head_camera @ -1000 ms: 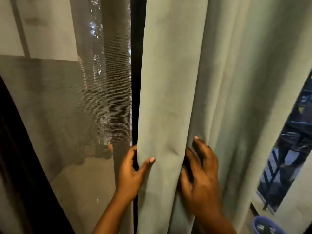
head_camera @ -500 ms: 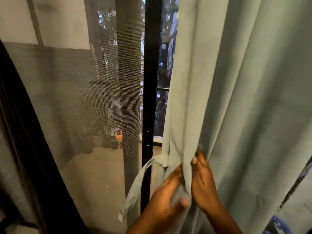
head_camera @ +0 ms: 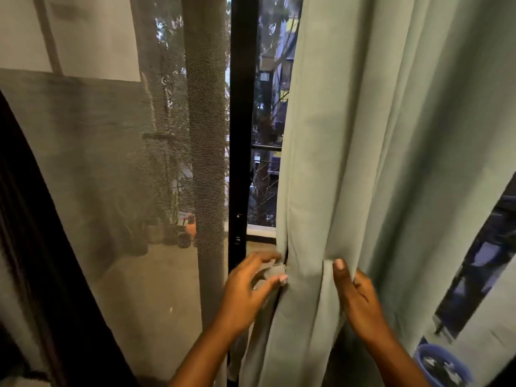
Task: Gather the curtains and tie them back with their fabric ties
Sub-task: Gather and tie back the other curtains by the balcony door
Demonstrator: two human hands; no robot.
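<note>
— Curtain (head_camera: 377, 163), where does it hang?
— Head view: the pale green curtain fills the right half, its left edge beside the black door frame (head_camera: 242, 135); a sheer mesh panel (head_camera: 125, 163) hangs to the left.
— And the hands?
— The left hand (head_camera: 245, 289) pinches a strip of the fabric tie (head_camera: 275, 272) at the curtain's edge. The right hand (head_camera: 356, 297) grips a gathered fold, thumb up.
— Any writing?
— None readable. A blue bucket (head_camera: 441, 364) sits at lower right.

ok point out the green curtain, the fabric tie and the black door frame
green curtain (head_camera: 391, 163), head view, broad front fold
fabric tie (head_camera: 275, 272), head view, strip at the left hand's fingertips
black door frame (head_camera: 242, 121), head view, upright bar
</note>
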